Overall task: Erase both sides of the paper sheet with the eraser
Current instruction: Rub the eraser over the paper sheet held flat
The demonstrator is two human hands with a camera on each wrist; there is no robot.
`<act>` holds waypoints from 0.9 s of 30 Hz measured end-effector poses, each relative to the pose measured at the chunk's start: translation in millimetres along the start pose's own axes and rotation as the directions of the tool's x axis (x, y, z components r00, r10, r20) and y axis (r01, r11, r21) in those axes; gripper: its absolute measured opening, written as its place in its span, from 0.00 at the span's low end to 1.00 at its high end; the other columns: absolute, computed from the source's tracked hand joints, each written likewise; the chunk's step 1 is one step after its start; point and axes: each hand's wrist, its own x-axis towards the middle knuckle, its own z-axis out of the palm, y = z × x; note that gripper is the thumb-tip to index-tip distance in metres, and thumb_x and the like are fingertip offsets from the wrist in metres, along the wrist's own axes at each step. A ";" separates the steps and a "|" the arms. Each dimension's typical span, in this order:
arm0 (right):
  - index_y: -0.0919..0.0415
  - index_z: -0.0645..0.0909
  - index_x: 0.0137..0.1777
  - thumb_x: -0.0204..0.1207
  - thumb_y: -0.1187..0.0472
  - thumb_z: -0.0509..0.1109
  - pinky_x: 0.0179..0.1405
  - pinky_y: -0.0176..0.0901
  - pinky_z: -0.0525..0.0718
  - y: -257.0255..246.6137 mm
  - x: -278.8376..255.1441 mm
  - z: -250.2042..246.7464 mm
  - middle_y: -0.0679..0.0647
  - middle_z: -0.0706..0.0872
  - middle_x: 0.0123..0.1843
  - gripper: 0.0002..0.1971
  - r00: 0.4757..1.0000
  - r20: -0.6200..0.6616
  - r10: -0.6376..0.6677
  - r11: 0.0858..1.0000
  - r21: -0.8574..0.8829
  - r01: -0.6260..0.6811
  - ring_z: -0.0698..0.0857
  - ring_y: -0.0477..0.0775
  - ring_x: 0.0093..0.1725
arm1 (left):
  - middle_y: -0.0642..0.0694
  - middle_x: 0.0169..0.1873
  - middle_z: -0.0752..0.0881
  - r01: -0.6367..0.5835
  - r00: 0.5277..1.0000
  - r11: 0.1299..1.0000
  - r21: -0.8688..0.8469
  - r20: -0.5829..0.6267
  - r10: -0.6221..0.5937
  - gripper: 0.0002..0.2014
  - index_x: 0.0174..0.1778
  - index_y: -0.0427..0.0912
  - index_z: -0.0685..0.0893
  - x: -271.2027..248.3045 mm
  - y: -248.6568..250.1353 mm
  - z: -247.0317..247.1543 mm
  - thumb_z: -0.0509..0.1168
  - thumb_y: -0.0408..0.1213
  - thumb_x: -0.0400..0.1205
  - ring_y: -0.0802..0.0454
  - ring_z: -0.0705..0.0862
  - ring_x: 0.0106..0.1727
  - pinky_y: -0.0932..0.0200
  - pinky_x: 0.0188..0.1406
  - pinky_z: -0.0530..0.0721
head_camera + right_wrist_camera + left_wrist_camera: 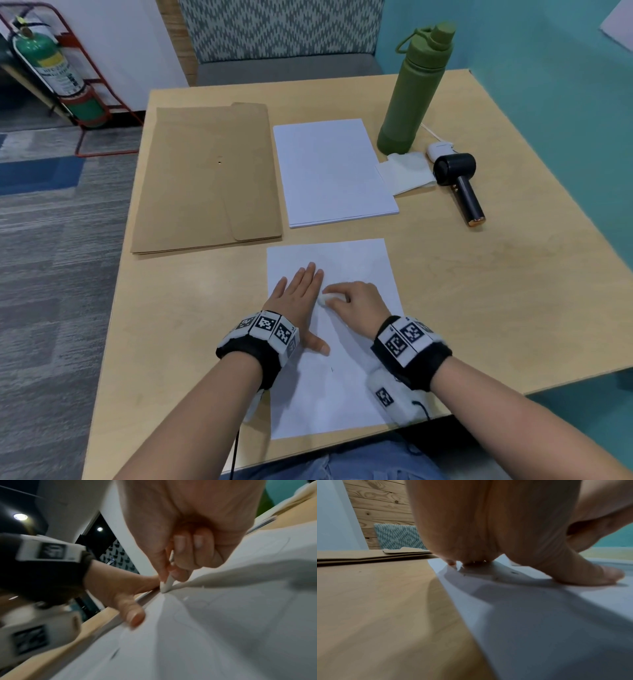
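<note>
Two hands on one paper sheet (346, 383), which lies at the near edge of the table (513, 291). Left hand (298, 298) flat, fingers straight, palm pressing the sheet's left part; thumb splayed toward the near edge. Right hand (356, 301) curled, thumb and fingers pinching one white eraser (166, 585), its tip touching the sheet just beside the left hand's fingers. Eraser mostly hidden from the head view; only a pale end shows.

Beyond the sheet: one stack of white paper (334, 171). Left of that stack, a pile of brown envelopes (205, 178), count unclear. Right of the stack: one green bottle (414, 92), one crumpled tissue (406, 173), one black handheld fan (459, 181), one small white case (440, 150) partly hidden behind the fan.

Faint marks on the sheet, too blurred to read. Sheet buckles slightly at the eraser in the right wrist view.
</note>
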 end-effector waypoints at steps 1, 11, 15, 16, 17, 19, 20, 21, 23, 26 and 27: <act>0.56 0.83 0.61 0.76 0.58 0.65 0.54 0.34 0.72 2.1 -5.5 1.4 0.54 0.87 0.61 0.15 0.999 0.047 -0.015 1.000 -0.006 0.015 0.82 0.54 0.61 | 0.47 0.79 0.26 -0.003 1.000 1.000 -0.004 0.003 0.003 0.68 0.80 0.42 0.27 -0.1 -0.1 0.1 0.72 0.67 0.65 0.50 0.30 0.81 0.46 0.81 0.34; 0.55 0.83 0.60 0.76 0.56 0.66 0.58 0.37 0.74 4.2 -4.7 -5.2 0.52 0.87 0.61 0.14 0.999 0.034 -0.019 1.000 -0.024 0.020 0.82 0.52 0.61 | 0.47 0.79 0.25 0.001 1.000 1.000 -0.005 0.024 -0.001 0.67 0.79 0.43 0.26 -0.9 1.5 -1.8 0.72 0.65 0.65 0.51 0.29 0.81 0.47 0.80 0.33; 0.54 0.84 0.59 0.76 0.56 0.66 0.50 0.31 0.69 13.6 -15.9 -3.3 0.50 0.86 0.62 0.13 0.989 0.145 -0.031 0.997 -0.060 0.040 0.81 0.41 0.49 | 0.47 0.79 0.25 0.001 0.999 1.000 -0.028 0.037 0.000 0.68 0.79 0.43 0.26 1.3 0.5 -1.3 0.73 0.65 0.65 0.51 0.29 0.81 0.47 0.79 0.32; 0.54 0.84 0.59 0.76 0.56 0.66 0.50 0.33 0.70 11.1 -8.2 -5.9 0.51 0.87 0.61 0.13 0.993 0.118 -0.030 0.998 -0.055 0.037 0.81 0.41 0.48 | 0.47 0.79 0.25 0.000 0.999 1.000 -0.025 0.038 0.001 0.68 0.79 0.43 0.26 1.3 0.8 -1.8 0.73 0.65 0.65 0.51 0.29 0.81 0.47 0.79 0.32; 0.54 0.84 0.59 0.76 0.56 0.66 0.52 0.34 0.72 8.3 1.4 -7.9 0.52 0.87 0.61 0.13 0.997 0.073 -0.026 0.999 -0.045 0.029 0.83 0.44 0.52 | 0.47 0.79 0.25 -0.001 0.999 1.000 -0.020 0.039 0.002 0.68 0.79 0.42 0.26 1.2 0.8 -2.6 0.73 0.65 0.65 0.50 0.29 0.81 0.47 0.79 0.32; 0.54 0.84 0.59 0.76 0.56 0.66 0.55 0.35 0.73 4.8 13.9 -9.4 0.53 0.88 0.60 0.13 1.000 -0.015 -0.015 0.999 -0.029 0.015 0.83 0.53 0.59 | 0.47 0.79 0.25 -0.001 0.999 1.000 -0.015 0.041 0.001 0.67 0.79 0.42 0.26 0.6 1.4 -3.3 0.73 0.65 0.66 0.50 0.29 0.81 0.47 0.79 0.32; 0.54 0.84 0.59 0.76 0.56 0.66 0.56 0.36 0.74 4.8 12.6 -8.7 0.53 0.88 0.60 0.13 0.999 -0.033 -0.012 1.000 -0.022 0.012 0.83 0.53 0.60 | 0.47 0.79 0.25 0.001 0.999 1.000 -0.015 0.041 0.000 0.67 0.79 0.42 0.26 0.5 1.8 -3.3 0.73 0.64 0.66 0.50 0.29 0.81 0.47 0.80 0.32; 0.55 0.84 0.58 0.77 0.55 0.66 0.57 0.36 0.74 6.0 6.0 -7.4 0.53 0.88 0.60 0.13 1.000 -0.023 -0.017 1.000 -0.012 0.016 0.83 0.52 0.60 | 0.47 0.79 0.25 0.003 0.999 1.000 -0.015 0.039 -0.002 0.68 0.79 0.42 0.26 0.6 1.7 -3.2 0.73 0.64 0.66 0.51 0.29 0.81 0.47 0.80 0.33; 0.56 0.86 0.54 0.76 0.55 0.66 0.54 0.36 0.75 11.8 -15.2 -4.4 0.51 0.89 0.56 0.11 0.997 0.050 -0.054 0.998 0.024 0.053 0.85 0.48 0.54 | 0.47 0.79 0.25 0.003 0.999 1.000 -0.023 0.032 -0.003 0.68 0.79 0.42 0.26 1.1 1.9 -2.2 0.74 0.63 0.66 0.51 0.29 0.81 0.48 0.79 0.32; 0.55 0.86 0.55 0.75 0.56 0.68 0.52 0.35 0.73 17.0 -19.3 -6.3 0.46 0.88 0.54 0.11 0.988 0.145 -0.056 0.998 0.002 0.056 0.82 0.45 0.50 | 0.47 0.79 0.25 0.000 1.000 1.000 -0.025 0.030 0.001 0.68 0.79 0.42 0.26 0.5 2.3 -1.0 0.74 0.63 0.66 0.51 0.29 0.81 0.48 0.78 0.31; 0.54 0.85 0.57 0.75 0.55 0.68 0.55 0.36 0.74 15.3 -9.5 -8.7 0.46 0.87 0.57 0.12 0.992 0.123 -0.034 0.999 -0.010 0.036 0.82 0.47 0.54 | 0.47 0.79 0.25 0.000 0.999 1.000 -0.022 0.032 0.001 0.67 0.79 0.42 0.26 0.4 2.7 -1.1 0.74 0.63 0.66 0.50 0.29 0.81 0.48 0.78 0.31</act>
